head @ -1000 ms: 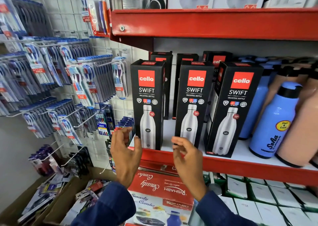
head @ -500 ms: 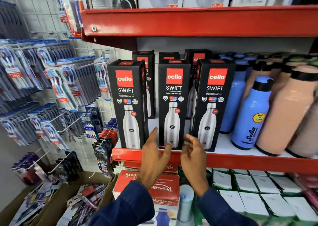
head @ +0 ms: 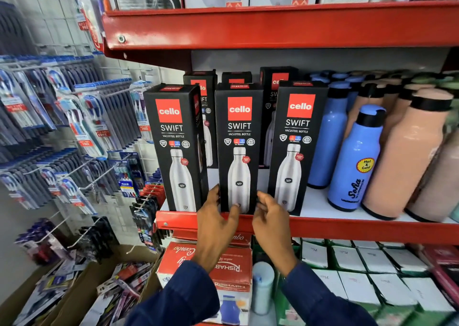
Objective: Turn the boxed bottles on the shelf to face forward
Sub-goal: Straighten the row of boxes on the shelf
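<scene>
Three black Cello Swift boxed bottles stand in a front row on the white shelf with a red lip (head: 347, 229). The left box (head: 173, 137), the middle box (head: 239, 132) and the right box (head: 296, 132) all show their printed fronts. My left hand (head: 216, 229) clasps the lower left corner of the middle box, thumb on its front. My right hand (head: 272, 221) has its fingers curled against that box's lower right edge. More of these boxes (head: 202, 90) stand behind, partly hidden.
Blue bottles (head: 355, 162) and peach bottles (head: 407, 157) crowd the shelf on the right. A red upper shelf (head: 273, 25) hangs close above. Toothbrush packs (head: 74, 117) hang on hooks at the left. A red Rishabh carton (head: 223, 263) sits below.
Both hands moved right from the left box's base and rose to the middle box, closing on its lower edges. The right box now faces more squarely forward.
</scene>
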A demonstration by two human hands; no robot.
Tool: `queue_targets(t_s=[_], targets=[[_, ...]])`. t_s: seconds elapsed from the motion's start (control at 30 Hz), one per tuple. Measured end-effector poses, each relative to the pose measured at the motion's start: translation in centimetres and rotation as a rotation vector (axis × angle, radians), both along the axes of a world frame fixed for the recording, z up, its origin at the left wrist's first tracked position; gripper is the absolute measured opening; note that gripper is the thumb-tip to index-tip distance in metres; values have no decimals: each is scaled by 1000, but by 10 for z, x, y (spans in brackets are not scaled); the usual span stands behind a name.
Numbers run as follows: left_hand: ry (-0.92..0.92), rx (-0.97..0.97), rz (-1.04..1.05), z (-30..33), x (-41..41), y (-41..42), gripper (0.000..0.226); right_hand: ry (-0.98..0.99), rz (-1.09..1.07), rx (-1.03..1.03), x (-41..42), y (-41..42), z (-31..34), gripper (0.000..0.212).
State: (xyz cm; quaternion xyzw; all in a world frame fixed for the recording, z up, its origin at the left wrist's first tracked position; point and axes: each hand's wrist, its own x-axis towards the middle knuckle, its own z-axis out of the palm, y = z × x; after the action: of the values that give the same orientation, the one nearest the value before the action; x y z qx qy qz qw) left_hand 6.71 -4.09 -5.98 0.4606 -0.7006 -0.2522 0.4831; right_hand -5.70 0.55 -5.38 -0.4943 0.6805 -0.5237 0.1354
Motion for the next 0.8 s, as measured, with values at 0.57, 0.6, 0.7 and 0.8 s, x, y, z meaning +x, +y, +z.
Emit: queue_targets(t_s=[0.57,0.6,0.7,0.8], targets=[[-40,6,54,0,7,16,69,-6,1,-54,-4,16,6,40],[-6,9,57,0,7,16,68,-17,0,-64,-6,18,6,40],[136,-54,142,0,9,22,52,-55,-30,-162,-17,30,4,35],[266,-255,200,6,2,33,28,-90,-122,-282,-36,41,4,26]])
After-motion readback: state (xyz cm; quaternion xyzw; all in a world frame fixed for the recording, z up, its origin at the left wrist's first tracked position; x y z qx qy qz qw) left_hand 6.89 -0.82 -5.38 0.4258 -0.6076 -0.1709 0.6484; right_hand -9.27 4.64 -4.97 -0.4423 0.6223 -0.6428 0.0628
